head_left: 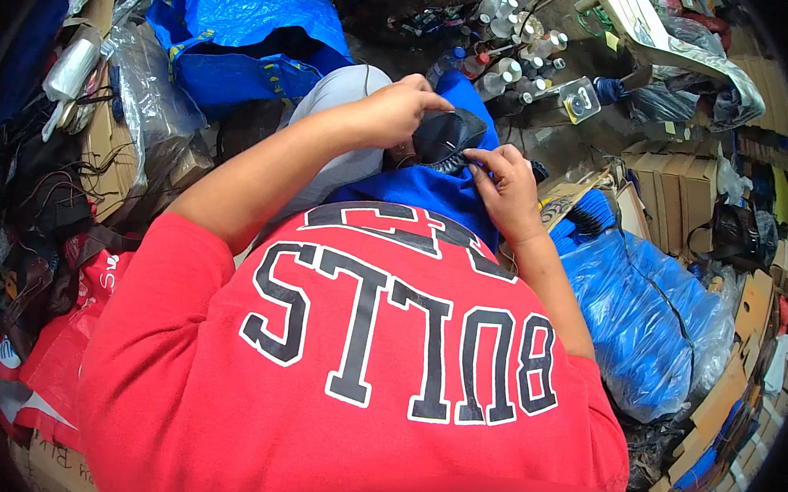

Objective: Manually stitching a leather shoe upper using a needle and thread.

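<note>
On my lap, over a blue cloth [389,187], lies a dark, curved piece [444,138] that looks like a black shoe upper with a ribbed lower edge. My left hand [402,111] is closed at its upper left, the index finger reaching along the top edge; whatever its curled fingers hold is hidden. A thin dark cord shows beside that hand. At the right edge of the piece, my right hand [510,188] pinches it between thumb and fingers. A small pale, thin mark shows on the black surface near the right fingertips.
A large blue bag [254,30] gapes at the far left. Several bottles [507,66] stand beyond my knees, near a clear container [579,101]. To my right lie a blue bundle in clear plastic [635,322] and cardboard boxes [672,188]. Red bags [62,351] lie at left.
</note>
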Tool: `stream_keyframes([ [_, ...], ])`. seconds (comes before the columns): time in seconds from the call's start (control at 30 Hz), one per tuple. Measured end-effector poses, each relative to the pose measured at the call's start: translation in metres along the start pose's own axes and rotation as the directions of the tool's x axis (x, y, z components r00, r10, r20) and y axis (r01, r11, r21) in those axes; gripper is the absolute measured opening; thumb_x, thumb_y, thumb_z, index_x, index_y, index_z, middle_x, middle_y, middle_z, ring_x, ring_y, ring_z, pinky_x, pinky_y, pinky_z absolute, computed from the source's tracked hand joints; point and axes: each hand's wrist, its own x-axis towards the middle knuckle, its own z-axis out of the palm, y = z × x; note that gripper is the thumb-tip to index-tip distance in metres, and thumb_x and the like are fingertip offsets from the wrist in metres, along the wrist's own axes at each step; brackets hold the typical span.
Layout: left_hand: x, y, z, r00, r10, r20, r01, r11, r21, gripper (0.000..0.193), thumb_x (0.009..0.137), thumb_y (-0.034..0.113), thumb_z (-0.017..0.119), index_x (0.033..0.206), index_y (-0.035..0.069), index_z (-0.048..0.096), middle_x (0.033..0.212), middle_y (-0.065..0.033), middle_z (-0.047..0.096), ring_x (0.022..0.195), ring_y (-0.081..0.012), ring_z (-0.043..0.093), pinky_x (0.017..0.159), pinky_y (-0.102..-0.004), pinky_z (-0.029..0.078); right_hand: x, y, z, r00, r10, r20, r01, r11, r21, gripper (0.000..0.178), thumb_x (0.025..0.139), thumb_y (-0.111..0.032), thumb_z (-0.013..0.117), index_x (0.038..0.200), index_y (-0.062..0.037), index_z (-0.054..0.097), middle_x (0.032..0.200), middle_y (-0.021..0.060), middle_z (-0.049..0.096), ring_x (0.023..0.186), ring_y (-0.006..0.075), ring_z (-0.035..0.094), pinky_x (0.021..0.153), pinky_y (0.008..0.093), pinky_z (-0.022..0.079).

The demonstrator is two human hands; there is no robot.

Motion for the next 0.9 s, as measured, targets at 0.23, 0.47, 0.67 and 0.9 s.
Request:
stream_keyframes([
  [0.23,-0.036,0.007,0.015,0.970,0.017,-0.242,-0.001,0.998,0.066,0.008,0.074,0.005,0.067,0.083,0.006,0.069,0.074,-0.0098,0.057,0.074,-0.0244,0.060,0.065,-0.0327,0.048,-0.015,-0.012,0.012,0.988,-0.147,-0.051,0.132,0.964,-0.229,0.028,0.076,-0.010,0.063,0.104,-0.0107,0.064,0.074,0.0048,0.052,0.073,0.0215,0.053,0.074,0.0355,0.039],
  [0.47,-0.033,0.006,0.027,0.932,0.205,-0.300,-0.065,0.906,0.418,0.011,0.070,0.011,0.070,0.081,0.009,0.069,0.078,-0.0089,0.059,0.075,-0.0258,0.055,0.067,-0.0369,0.045,-0.017,-0.011,0.015,0.993,-0.111,-0.035,0.102,0.973,-0.209,0.033,0.074,-0.009,0.063,0.107,-0.0103,0.063,0.074,0.0049,0.052,0.073,0.0214,0.053,0.074,0.0350,0.038],
  [0.67,-0.029,0.000,0.029,0.941,0.051,-0.335,-0.030,0.997,0.068,0.010,0.076,0.016,0.064,0.080,0.008,0.068,0.078,-0.0105,0.060,0.079,-0.0310,0.059,0.070,-0.0396,0.048,-0.017,-0.013,0.013,0.996,-0.080,-0.030,0.073,0.982,-0.176,0.033,0.074,-0.009,0.064,0.107,-0.0105,0.063,0.074,0.0051,0.052,0.074,0.0214,0.053,0.073,0.0349,0.038],
  [0.9,-0.038,0.005,0.020,0.983,0.034,-0.179,-0.011,0.992,0.129,0.008,0.078,0.007,0.060,0.085,0.003,0.063,0.080,-0.0147,0.059,0.078,-0.0314,0.061,0.068,-0.0381,0.049,-0.019,-0.011,0.015,0.996,-0.085,-0.040,0.076,0.979,-0.188,0.032,0.074,-0.009,0.063,0.106,-0.0105,0.064,0.074,0.0050,0.052,0.073,0.0218,0.053,0.073,0.0353,0.038],
])
